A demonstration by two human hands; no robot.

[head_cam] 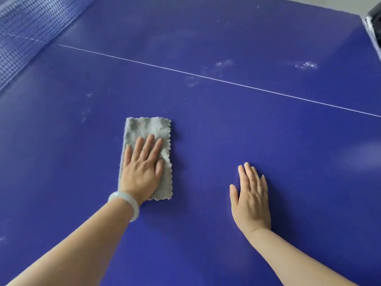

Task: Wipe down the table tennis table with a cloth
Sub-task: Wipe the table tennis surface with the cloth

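A blue table tennis table (206,124) fills the view, with a thin white centre line (206,76) running across it. A folded grey cloth (152,129) with zigzag edges lies flat on the table left of centre. My left hand (142,168) presses flat on the cloth's near half, fingers spread, a pale bangle on the wrist. My right hand (250,197) rests palm down on the bare table to the right, fingers together, holding nothing. Whitish dust smudges (224,64) show beyond the line.
The net (22,32) runs along the upper left. The table's far edge and a dark object (374,23) sit at the top right corner. More pale smudges (306,65) mark the far right of the surface.
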